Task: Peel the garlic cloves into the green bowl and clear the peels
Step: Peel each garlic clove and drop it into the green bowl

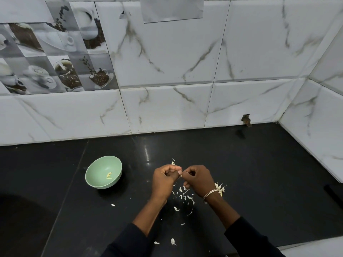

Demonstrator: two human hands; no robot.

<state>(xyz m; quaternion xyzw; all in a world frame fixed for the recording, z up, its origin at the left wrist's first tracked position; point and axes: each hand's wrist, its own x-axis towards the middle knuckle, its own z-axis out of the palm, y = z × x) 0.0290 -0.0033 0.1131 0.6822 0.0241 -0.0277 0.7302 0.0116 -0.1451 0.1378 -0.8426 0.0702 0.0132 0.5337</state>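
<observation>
A green bowl [103, 172] stands on the black counter [259, 173], left of my hands, with a couple of peeled yellowish cloves [109, 175] inside. My left hand [164, 178] and my right hand [197, 179] meet above the counter, fingers curled, pinching a small garlic clove [181, 175] between them; the clove is mostly hidden. White garlic peels [182, 196] lie scattered beneath and in front of my hands. A small heap of unpeeled cloves [220, 188] lies just right of my right wrist, partly hidden by it.
A marble-tiled wall [167, 108] runs along the back and turns at the right into a corner. A few stray peels [173, 241] lie near the front edge. A dark round shadow area sits at the lower left.
</observation>
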